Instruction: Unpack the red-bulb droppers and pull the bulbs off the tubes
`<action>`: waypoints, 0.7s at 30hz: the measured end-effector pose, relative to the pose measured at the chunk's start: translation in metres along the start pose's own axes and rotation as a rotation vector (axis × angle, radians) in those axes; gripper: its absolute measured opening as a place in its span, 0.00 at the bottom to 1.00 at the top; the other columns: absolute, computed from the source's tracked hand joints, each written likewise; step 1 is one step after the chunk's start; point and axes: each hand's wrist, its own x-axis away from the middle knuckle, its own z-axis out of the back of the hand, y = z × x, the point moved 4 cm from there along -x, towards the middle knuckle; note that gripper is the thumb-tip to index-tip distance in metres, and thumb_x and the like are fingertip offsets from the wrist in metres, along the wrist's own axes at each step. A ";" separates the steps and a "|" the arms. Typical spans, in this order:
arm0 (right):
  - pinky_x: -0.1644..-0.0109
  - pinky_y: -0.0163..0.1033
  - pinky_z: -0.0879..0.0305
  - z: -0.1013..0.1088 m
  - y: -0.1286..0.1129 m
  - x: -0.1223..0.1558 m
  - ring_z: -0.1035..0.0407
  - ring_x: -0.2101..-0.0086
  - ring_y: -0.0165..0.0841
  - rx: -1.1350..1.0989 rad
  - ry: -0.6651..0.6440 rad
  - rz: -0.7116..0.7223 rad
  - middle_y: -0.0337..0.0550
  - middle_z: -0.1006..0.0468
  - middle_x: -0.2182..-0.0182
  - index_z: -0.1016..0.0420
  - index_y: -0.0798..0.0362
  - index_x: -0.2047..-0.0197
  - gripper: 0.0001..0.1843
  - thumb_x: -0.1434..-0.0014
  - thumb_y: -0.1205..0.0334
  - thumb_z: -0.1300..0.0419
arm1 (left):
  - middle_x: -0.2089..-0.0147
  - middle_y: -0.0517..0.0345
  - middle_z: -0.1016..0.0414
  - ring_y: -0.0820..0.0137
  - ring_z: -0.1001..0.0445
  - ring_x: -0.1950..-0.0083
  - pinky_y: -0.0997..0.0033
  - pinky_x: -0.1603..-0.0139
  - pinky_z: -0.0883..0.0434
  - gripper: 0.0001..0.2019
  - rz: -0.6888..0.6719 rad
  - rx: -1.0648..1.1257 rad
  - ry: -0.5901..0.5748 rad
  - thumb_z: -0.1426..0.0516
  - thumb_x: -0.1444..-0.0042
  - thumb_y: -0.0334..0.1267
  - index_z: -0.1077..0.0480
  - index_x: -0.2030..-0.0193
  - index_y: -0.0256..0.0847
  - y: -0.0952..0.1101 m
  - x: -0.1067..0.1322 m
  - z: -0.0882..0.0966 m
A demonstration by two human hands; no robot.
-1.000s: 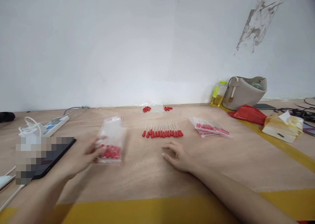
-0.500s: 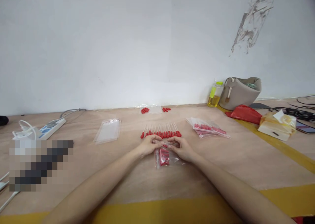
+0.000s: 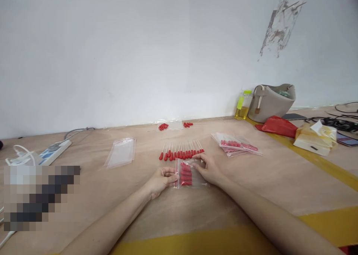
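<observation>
While the left hand (image 3: 161,180) clamps the clear bag (image 3: 192,176) by its zip edge, the right hand (image 3: 209,169) touches the opposite side, its grip indeterminable.

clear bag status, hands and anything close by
Left hand pinching zip end, right hand at far edge. Clear bag between them, red bulbs inside. Red-tipped sticks close beyond.
</observation>
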 end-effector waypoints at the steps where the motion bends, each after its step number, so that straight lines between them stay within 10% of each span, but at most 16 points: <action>1: 0.56 0.43 0.37 0.003 -0.008 0.001 0.34 0.62 0.35 0.060 0.016 0.092 0.46 0.28 0.64 0.29 0.55 0.60 0.12 0.50 0.64 0.42 | 0.74 0.55 0.25 0.75 0.29 0.74 0.74 0.67 0.32 0.19 -0.011 0.003 -0.008 0.31 0.69 0.39 0.29 0.71 0.31 -0.001 0.000 0.001; 9: 0.55 0.41 0.43 -0.010 -0.052 -0.004 0.39 0.59 0.33 0.263 -0.268 0.574 0.43 0.29 0.60 0.27 0.46 0.56 0.17 0.45 0.72 0.48 | 0.69 0.54 0.25 0.75 0.29 0.70 0.75 0.66 0.34 0.20 -0.060 -0.003 -0.149 0.32 0.66 0.40 0.27 0.66 0.32 -0.002 -0.003 0.001; 21: 0.52 0.41 0.45 -0.027 -0.064 -0.020 0.39 0.56 0.31 0.261 -0.444 0.753 0.39 0.26 0.61 0.24 0.44 0.63 0.11 0.43 0.67 0.46 | 0.77 0.62 0.31 0.80 0.36 0.75 0.79 0.72 0.41 0.14 -0.094 -0.060 -0.230 0.34 0.62 0.38 0.27 0.68 0.33 0.001 0.004 0.006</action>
